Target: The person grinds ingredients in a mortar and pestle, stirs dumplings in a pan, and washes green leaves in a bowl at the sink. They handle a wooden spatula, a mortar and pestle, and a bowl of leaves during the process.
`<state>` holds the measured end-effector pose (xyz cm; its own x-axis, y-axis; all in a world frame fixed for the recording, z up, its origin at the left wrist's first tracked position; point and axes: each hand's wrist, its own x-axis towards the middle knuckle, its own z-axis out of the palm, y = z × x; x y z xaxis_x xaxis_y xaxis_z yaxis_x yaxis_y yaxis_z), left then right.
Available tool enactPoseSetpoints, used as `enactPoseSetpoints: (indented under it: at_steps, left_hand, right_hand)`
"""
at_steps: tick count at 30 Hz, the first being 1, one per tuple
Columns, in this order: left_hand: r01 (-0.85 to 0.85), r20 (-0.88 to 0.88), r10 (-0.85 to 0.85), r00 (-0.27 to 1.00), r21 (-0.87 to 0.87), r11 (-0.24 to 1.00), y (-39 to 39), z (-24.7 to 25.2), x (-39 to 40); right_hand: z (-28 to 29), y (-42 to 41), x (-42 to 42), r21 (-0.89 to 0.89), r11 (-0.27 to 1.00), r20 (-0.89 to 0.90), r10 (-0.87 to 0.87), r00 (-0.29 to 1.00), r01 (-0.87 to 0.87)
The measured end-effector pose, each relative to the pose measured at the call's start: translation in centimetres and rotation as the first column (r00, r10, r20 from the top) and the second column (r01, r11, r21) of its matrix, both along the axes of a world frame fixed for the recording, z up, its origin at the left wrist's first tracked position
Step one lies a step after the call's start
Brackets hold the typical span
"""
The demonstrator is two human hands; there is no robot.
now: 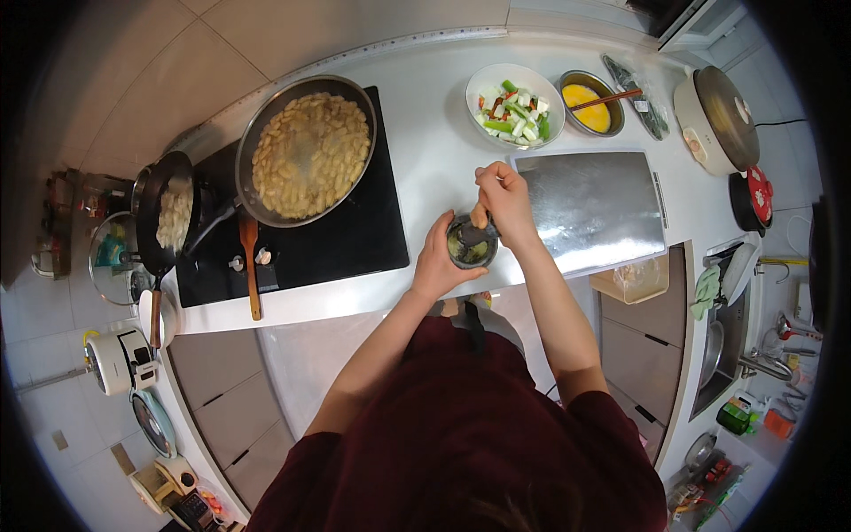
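Note:
At the counter's front edge, my left hand point(440, 258) wraps around the side of a small dark stone mortar point(490, 258). Pale green mash point(473, 253) lines the inside of the mortar. My right hand point(506, 203) grips a dark pestle point(473, 235), its lower end tilted inside the bowl. The upper part of the pestle is hidden by my fingers. Just right of my right hand lies a shiny metal cutting board point(592, 199). Beyond my hands stands a white bowl point(473, 83) of chopped green and white vegetables with red pieces.
A large frying pan point(243, 156) of bubbling food sits on the black cooktop point(352, 246), with a wooden spatula point(251, 266) nearby. A metal bowl point(615, 126) of beaten egg with chopsticks point(608, 100) stands back right. A dark wok point(149, 219) is left, a sink point(718, 359) right.

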<state>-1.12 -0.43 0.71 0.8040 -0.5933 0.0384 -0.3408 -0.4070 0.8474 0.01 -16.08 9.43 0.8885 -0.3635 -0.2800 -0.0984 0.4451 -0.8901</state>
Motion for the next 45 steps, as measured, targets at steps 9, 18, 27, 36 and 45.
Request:
enactPoseSetpoints:
  at_steps: [9, 18, 27, 36, 45]
  left_hand:
    - [-0.007, 0.037, 0.008, 0.999, -0.023, 1.0, -0.1, 0.3, 0.2]
    - [0.019, -0.007, -0.019, 1.0, 0.005, 1.0, 0.1, -0.2, 0.4]
    - [0.019, -0.045, -0.019, 0.999, -0.001, 1.0, -0.3, 0.4, 0.2]
    - [0.02, -0.01, -0.02, 1.0, 0.004, 1.0, -0.2, -0.2, 0.0]
    - [-0.001, 0.008, 0.001, 1.0, 0.013, 1.0, -0.1, -0.1, 0.0]
  right_hand:
    - [-0.9, 0.8, 0.4, -0.11, 0.989, -0.048, 0.091, 0.995, -0.096]
    - [-1.8, 2.3, 0.9, -0.374, 0.876, -0.181, 0.254, 0.95, -0.305]
    - [-3.3, 2.1, 0.2, -0.201, 0.964, -0.165, 0.142, 0.976, -0.174]
    - [-3.9, 2.8, -0.8, -0.176, 0.984, 0.001, -0.032, 0.999, 0.032]
    - [-1.3, 1.1, -0.6, -0.056, 0.998, -0.015, -0.044, 0.999, 0.044]
